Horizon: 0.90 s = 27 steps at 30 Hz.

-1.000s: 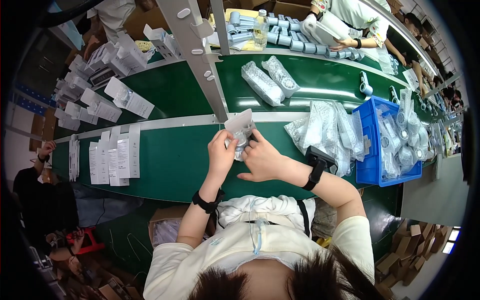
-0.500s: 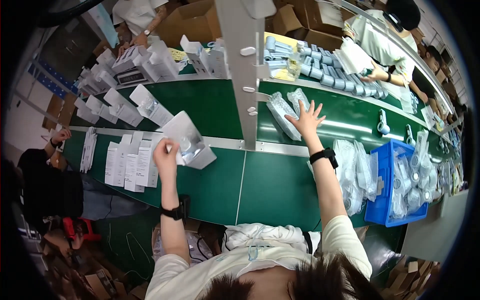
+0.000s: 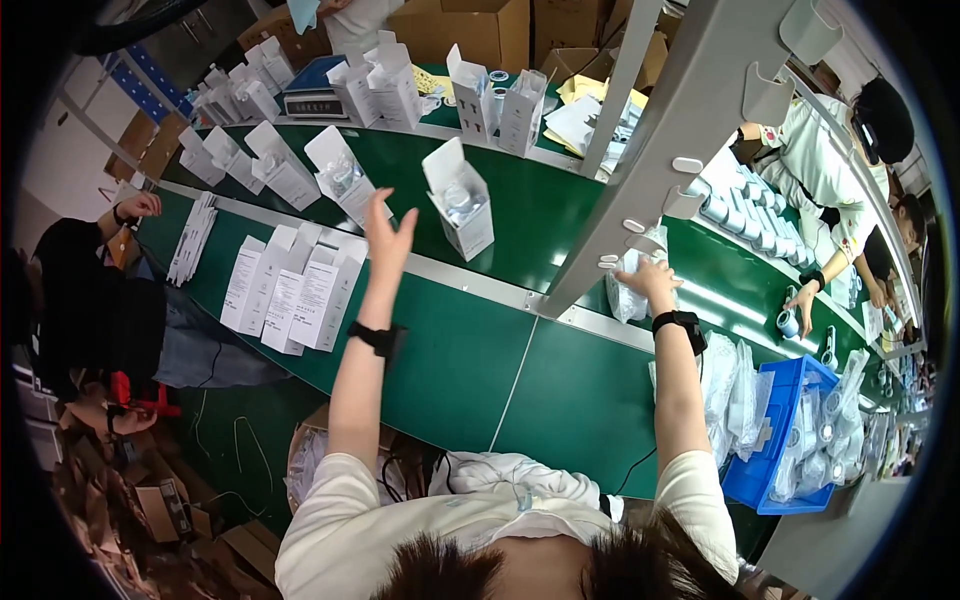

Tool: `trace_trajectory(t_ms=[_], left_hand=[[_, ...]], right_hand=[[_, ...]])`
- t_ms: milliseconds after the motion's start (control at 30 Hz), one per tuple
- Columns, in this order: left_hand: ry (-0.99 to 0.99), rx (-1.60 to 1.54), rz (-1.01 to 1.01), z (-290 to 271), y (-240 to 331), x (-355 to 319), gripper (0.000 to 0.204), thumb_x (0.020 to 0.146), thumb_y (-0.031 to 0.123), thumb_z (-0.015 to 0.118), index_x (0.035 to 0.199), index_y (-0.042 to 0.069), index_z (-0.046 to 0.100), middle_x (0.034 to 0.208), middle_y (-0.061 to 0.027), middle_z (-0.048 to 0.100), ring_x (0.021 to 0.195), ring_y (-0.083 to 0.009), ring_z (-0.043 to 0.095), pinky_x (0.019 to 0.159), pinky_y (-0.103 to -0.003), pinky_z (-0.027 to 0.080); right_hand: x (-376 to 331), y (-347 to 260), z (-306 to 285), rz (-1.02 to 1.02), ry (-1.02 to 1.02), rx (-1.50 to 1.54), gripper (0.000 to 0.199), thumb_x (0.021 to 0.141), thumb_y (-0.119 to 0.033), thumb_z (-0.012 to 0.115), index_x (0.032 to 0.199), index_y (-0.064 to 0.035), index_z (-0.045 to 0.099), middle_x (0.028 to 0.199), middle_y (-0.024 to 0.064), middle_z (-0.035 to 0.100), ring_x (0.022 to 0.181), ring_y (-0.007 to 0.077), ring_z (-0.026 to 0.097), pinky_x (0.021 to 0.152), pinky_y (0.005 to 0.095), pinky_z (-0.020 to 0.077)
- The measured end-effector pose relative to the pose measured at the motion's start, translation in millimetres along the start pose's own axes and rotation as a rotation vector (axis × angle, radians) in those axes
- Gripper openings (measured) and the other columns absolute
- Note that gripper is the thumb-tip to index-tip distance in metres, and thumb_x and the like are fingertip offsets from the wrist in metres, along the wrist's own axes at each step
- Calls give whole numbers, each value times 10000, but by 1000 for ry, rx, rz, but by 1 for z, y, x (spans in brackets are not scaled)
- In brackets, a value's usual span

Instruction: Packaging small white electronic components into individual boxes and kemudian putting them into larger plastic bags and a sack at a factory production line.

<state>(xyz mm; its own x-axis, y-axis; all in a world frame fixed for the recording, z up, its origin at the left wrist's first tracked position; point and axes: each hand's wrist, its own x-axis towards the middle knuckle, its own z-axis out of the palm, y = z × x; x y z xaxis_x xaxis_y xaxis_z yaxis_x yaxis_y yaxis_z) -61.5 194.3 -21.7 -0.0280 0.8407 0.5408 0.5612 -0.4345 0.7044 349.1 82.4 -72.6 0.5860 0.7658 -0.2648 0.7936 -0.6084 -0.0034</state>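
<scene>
My left hand is open, thumb and fingers apart, just left of an upright white carton. The carton's flap is raised, and a clear-wrapped item shows inside; the hand does not touch it. On the right, my right hand has its fingers bent over a clear bubble-wrap packet beside the grey post; what is inside the packet cannot be made out. Further left, a row of open white cartons holds wrapped items.
A slanting grey metal post rises between my hands. Flat white cartons lie at left. A blue bin of bagged parts stands right, beside more clear bags. A co-worker's hand holds a grey-blue part across the bench.
My left hand has let go of the white carton, which now stands upright beyond the metal strip. My right hand has come down onto the bubble-wrap packet. The view has shifted.
</scene>
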Motion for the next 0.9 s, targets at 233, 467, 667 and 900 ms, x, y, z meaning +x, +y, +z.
trace_trajectory(t_ms=[233, 467, 667, 900], left_hand=[[-426, 936, -400, -104, -97, -71, 743, 610, 221, 735, 1238, 90, 361, 1326, -229, 193, 1230, -422, 155, 898, -633, 230], [-710, 908, -224, -60, 21, -131, 873, 558, 260, 771, 1282, 114, 305, 1183, -179, 319, 1141, -387, 283, 882, -618, 267], [-1106, 371, -367, -16, 93, -168, 894, 632, 327, 729, 1332, 107, 218, 1111, -173, 403, 1092, -345, 383, 931, -409, 340], [-900, -595, -704, 7, 61, -206, 818, 685, 175, 691, 1338, 134, 200, 1158, -155, 398, 1076, -295, 434, 920, -363, 356]], right_hand=[[-16, -5, -1, -21, -56, 27, 680, 569, -535, 616, 1050, -57, 570, 1125, 235, 428, 1016, 396, 444, 842, 524, 346], [-151, 48, 3, -64, -223, 10, 657, 541, -498, 635, 1011, -42, 582, 1129, 249, 424, 1029, 396, 436, 851, 519, 345], [-239, 73, 44, -185, 81, -227, 588, 548, -402, 669, 1001, -39, 575, 1198, 253, 377, 1148, 384, 319, 904, 513, 285], [-259, 54, 65, -354, 580, 6, 573, 548, -181, 684, 1078, -60, 504, 1226, 209, 328, 1095, 370, 326, 878, 469, 320]])
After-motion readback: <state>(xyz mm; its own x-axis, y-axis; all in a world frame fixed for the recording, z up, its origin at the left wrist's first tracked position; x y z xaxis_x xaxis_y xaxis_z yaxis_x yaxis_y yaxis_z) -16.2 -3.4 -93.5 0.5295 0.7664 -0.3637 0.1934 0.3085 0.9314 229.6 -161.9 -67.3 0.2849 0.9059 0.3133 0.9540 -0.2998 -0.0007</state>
